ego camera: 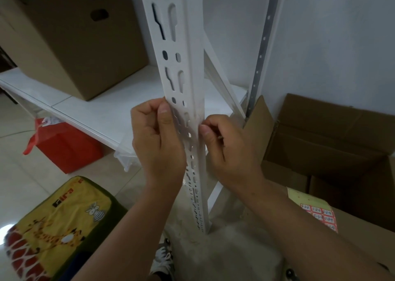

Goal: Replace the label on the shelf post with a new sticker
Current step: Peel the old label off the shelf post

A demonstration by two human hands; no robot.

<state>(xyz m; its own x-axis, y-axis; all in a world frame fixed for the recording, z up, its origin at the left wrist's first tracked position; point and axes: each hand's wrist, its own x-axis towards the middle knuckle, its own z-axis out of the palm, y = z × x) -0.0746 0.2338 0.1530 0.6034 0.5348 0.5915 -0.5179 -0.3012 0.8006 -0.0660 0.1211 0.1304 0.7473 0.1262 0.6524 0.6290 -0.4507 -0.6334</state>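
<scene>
Both hands at shelf post (181, 67): left hand (157, 140) pinches clear tape (178, 118) taut, right hand (226, 150) curled, nail picking its edge. Sticker sheet (316, 211) lower right.

On the white shelf board (102, 109) to my left I note a closed cardboard box (70, 43). Beneath it sits a red bag (64, 146). A yellow cartoon-print cushion (57, 227) lies on the tiled floor (19, 178). An open carton (333, 139) stands against the wall at my right.
</scene>
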